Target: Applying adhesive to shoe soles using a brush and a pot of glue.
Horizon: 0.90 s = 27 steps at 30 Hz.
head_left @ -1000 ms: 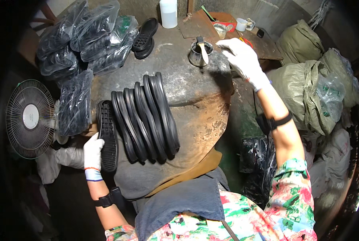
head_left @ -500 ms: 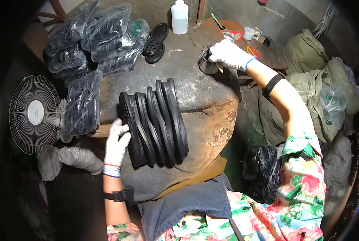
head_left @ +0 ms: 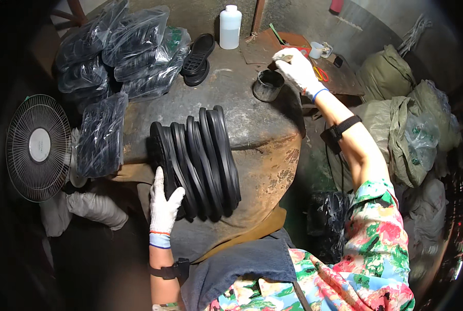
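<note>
Several black shoe soles [head_left: 197, 163] stand on edge in a row, packed side by side across the cloth-covered near part of the table. My left hand [head_left: 164, 205], in a white glove, rests against the left end of the row with thumb and fingers apart. My right hand [head_left: 298, 72], also gloved, is raised beside and above a dark metal cup [head_left: 268, 85]. Its fingers are closed around a small brownish thing, mostly hidden, whose kind I cannot make out. Dark residue coats the inside of the cup.
Plastic-wrapped bundles of soles [head_left: 138, 44] are piled at the back left, near two loose soles [head_left: 198, 54] and a white bottle [head_left: 230, 28]. A fan [head_left: 38, 144] stands left. Scissors [head_left: 321, 73] and a small white cup [head_left: 316, 50] lie back right, before green sacks [head_left: 386, 72].
My right hand has lifted off the metal cup and moved slightly right, uncovering its mouth. My left hand has slid nearer along the left end of the row, its fingers spreading.
</note>
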Motion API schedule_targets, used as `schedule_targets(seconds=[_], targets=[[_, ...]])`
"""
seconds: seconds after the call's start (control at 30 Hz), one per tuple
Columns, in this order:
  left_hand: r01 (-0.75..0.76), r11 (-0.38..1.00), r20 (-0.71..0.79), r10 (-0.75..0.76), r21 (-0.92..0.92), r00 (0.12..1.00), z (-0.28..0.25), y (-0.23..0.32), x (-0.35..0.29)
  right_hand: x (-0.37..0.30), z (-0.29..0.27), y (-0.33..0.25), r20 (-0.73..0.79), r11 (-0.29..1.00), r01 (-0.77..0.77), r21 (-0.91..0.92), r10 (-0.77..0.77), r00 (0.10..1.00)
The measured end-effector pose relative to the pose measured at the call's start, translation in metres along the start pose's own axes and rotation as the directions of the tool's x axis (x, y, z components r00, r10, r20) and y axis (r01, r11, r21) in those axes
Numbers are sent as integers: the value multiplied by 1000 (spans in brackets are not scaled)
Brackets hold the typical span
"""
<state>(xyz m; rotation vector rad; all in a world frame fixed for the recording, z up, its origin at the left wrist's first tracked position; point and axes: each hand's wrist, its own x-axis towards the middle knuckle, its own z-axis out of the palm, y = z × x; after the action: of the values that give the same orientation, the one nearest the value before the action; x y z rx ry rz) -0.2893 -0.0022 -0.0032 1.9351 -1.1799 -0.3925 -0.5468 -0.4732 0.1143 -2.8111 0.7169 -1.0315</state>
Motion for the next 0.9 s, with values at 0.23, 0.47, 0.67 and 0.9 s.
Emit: schedule_targets(seconds=[0.23, 0.47, 0.67, 0.9], targets=[[-18, 972, -101, -6, -235, 995, -42, 7, 12, -22, 15, 9, 52, 903, -405, 145, 402, 914], [112, 71, 110, -39, -991, 993, -90, 67, 26, -31, 49, 10, 203, 884, 90, -460, 6, 979], [309, -503, 192, 271, -807, 943, -51, 99, 69, -64, 40, 127, -62, 930, -352, -106, 347, 936], [287, -316, 268, 101, -904, 958, -33, 114, 72, -39, 33, 21, 344, -336, -103, 936, 817, 463]])
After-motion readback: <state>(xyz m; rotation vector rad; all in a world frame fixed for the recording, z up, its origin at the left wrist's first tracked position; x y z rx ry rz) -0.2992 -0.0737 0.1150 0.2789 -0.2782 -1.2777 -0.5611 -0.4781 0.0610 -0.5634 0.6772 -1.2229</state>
